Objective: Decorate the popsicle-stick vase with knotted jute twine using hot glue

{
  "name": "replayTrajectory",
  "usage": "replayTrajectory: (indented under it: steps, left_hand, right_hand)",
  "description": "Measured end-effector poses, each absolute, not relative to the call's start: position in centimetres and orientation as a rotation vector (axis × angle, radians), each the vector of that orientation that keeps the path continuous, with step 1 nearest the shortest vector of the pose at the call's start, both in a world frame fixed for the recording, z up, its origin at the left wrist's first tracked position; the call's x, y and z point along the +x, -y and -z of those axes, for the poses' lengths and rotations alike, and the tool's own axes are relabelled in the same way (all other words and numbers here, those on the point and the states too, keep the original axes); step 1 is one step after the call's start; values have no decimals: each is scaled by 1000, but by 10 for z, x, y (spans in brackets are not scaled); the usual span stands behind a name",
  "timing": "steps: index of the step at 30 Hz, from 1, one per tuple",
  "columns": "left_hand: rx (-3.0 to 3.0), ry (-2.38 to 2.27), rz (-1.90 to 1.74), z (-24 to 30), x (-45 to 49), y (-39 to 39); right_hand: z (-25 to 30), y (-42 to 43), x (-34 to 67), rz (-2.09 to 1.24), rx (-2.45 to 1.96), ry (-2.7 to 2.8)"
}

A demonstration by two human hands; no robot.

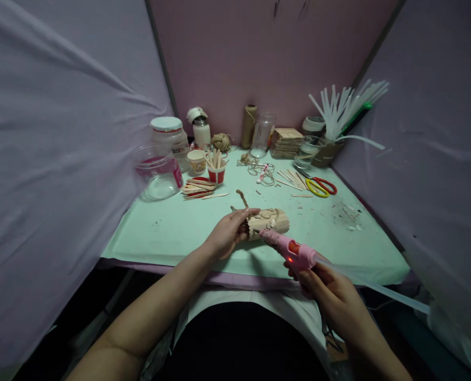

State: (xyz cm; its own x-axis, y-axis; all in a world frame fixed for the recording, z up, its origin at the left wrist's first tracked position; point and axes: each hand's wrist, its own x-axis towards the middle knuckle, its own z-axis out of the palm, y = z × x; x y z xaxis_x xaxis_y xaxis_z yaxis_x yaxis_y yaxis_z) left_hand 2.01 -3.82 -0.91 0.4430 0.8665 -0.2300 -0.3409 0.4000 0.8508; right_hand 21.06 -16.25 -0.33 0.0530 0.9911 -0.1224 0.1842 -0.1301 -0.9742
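Cylinder, just below the frame's centre, is grasped at its left end by the left hand; the right hand grips the glue gun. Better to squeeze slowly, keeping skin away from the probably hot nozzle.

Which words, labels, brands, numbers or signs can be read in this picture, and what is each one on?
None can be read.
Magenta label on the clear plastic jar: any print is too small and blurred.
Patterned paper cup: too small to tell whether the print includes words.
Pink glue gun: no legible lettering.
Dark strokes on the pink back panel: no letter or number can be made out.
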Motion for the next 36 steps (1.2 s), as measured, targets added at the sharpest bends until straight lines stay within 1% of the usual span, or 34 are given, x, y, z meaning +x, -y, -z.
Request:
replayTrajectory:
  steps: [14,25,31,34,36]
  left_hand:
    - [823,-764,-872,8,20,39]
    - [818,-773,-871,8,20,39]
    - [813,-799,-875,7,20,38]
    - [803,-798,-882,6,20,37]
    - [790,-784,-876,6,19,37]
  right_hand:
    - [10,164,214,-1177,-1420,1296]
    - [11,163,215,-1108,-1436,1401]
    - [-4,168,216,-1104,-1466,1484]
    - [-13,170,230,-970,-1499,1503]
    - [-12,163,249,-767,-1600,1440]
